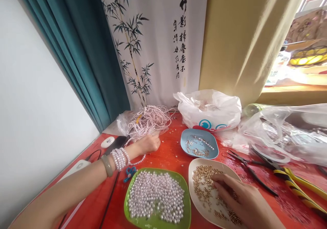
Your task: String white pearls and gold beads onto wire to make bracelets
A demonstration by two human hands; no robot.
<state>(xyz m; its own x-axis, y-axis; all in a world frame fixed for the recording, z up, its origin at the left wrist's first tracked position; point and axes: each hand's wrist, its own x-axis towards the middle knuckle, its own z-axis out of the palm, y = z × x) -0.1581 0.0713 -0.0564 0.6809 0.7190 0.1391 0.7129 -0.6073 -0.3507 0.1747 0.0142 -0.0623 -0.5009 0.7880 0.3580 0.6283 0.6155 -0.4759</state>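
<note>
My left hand [149,144] reaches across the red table [168,154], its fingers curled shut around a strand of pink pearl beads [148,120] from the tangled pile behind it. A jade bangle and pearl bracelets circle that wrist. My right hand [238,196] rests in the cream dish [196,169] of small gold beads [204,178], fingers bent down among them. Whether it has pinched any bead is hidden. A green dish [127,196] full of loose white pearls [155,196] sits between my arms.
A blue dish [184,142] with metal pins lies behind the cream one. Pliers [252,174] and yellow-handled cutters [298,184] lie at the right. White [212,108] and clear [286,133] plastic bags crowd the back. A blue ornament [130,173] and a phone [116,144] lie at the left.
</note>
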